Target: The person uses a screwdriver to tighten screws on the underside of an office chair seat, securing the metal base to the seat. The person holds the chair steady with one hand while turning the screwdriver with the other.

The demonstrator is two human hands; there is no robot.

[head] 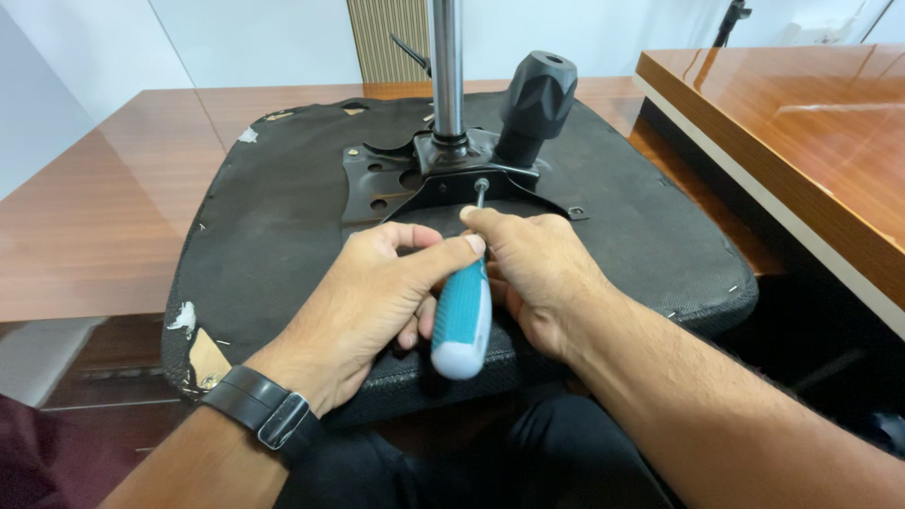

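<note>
A glossy reddish-brown wooden worktop (104, 217) fills the scene under pale walls, with a second polished worktop (782, 123) off to the right. An upturned office chair seat (283, 217) lies across it, black underside fabric up, frayed at the near left corner. At the seat's middle sits the black metal mounting plate (382, 179), with the chrome gas-lift column (446, 66) rising straight up from it and a black faceted adjustment knob (535, 99) just to the right. Both hands are clamped on a screwdriver (464, 311) with a teal and white handle. The left hand (368, 302) wraps the handle from the left, thumb laid across its top; the right hand (542, 273) closes its fingers (481, 219) round the thin shaft, near where it leaves the handle. The tool's long axis runs from the white butt, nearest the person, up and away past the fingers to the tip, which meets a screw (482, 184) on the plate's near edge, just beyond the right fingertips. A dark watch (269, 410) is on the left wrist.
</note>
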